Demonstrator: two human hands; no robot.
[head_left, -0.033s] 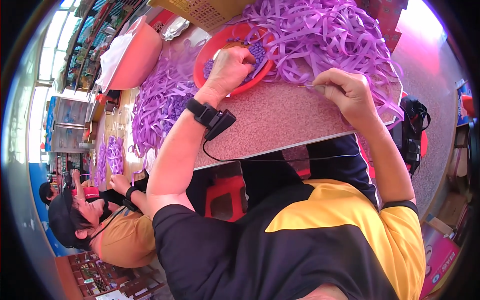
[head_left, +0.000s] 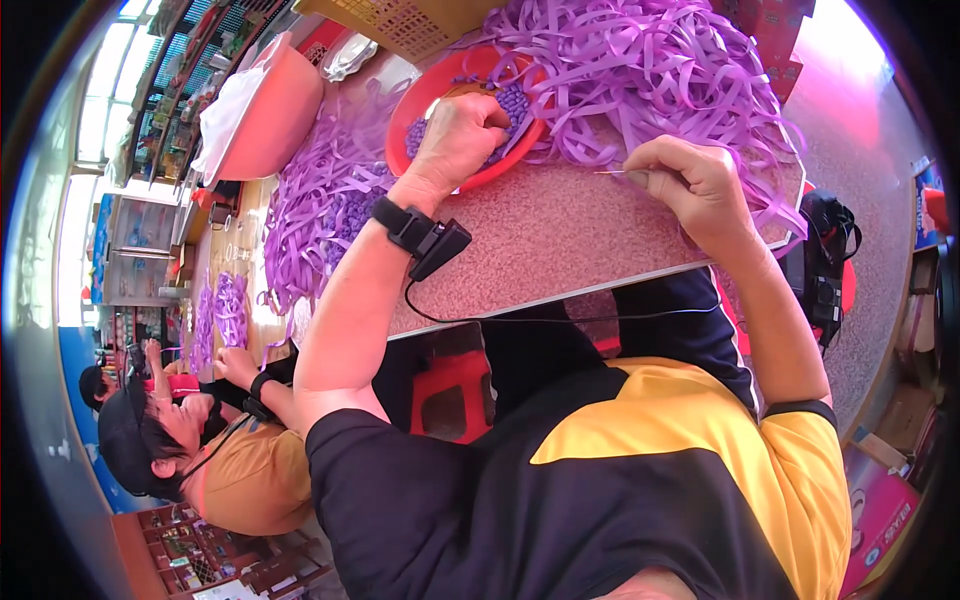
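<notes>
My left hand (head_left: 462, 138) is over a red bowl (head_left: 402, 105) of small purple beads or knots (head_left: 514, 103). Its fingers are curled closed, and whatever they hold is hidden. To the right, my right hand (head_left: 690, 190) pinches a thin needle (head_left: 609, 172) between thumb and fingertips, its tip pointing left toward the bowl. A big heap of loose purple ribbon (head_left: 640, 75) spreads behind and beside my right hand, and strands hang near its wrist. More purple ribbon (head_left: 320, 205) lies left of the bowl, beside my left forearm.
A pink basin (head_left: 275, 120) with white cloth stands at the far left, and a yellow basket (head_left: 400, 25) behind the bowl. The pinkish table (head_left: 560, 240) ends at my lap. A cable (head_left: 540, 319) runs from my left wrist device. Another person (head_left: 230, 440) sits at the left.
</notes>
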